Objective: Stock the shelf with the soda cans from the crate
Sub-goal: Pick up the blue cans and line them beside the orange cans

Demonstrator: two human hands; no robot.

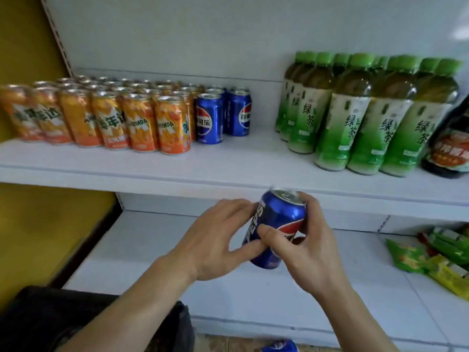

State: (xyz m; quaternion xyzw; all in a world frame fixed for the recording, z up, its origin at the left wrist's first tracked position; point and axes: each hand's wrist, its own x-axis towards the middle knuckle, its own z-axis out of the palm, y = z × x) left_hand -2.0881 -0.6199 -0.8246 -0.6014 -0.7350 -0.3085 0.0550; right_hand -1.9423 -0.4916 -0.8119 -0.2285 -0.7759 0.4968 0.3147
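I hold a blue Pepsi can (pixel 281 219) in front of the edge of the upper shelf (pixel 228 174), tilted a little to the right. My right hand (pixel 312 252) wraps around it from the right, thumb across its logo. My left hand (pixel 215 237) touches its left side with fingers and thumb. On the shelf stand several blue Pepsi cans (pixel 209 119) beside rows of orange Mirinda cans (pixel 106 115). The top of another blue can (pixel 280 346) shows at the bottom edge; the crate is not visible.
Green tea bottles (pixel 355 118) crowd the right of the upper shelf, with a dark bottle (pixel 449 148) at the far right. Bare shelf lies between the Pepsi cans and the tea. Green snack packets (pixel 436 255) lie on the lower shelf (pixel 177 250). A yellow wall (pixel 22 47) is left.
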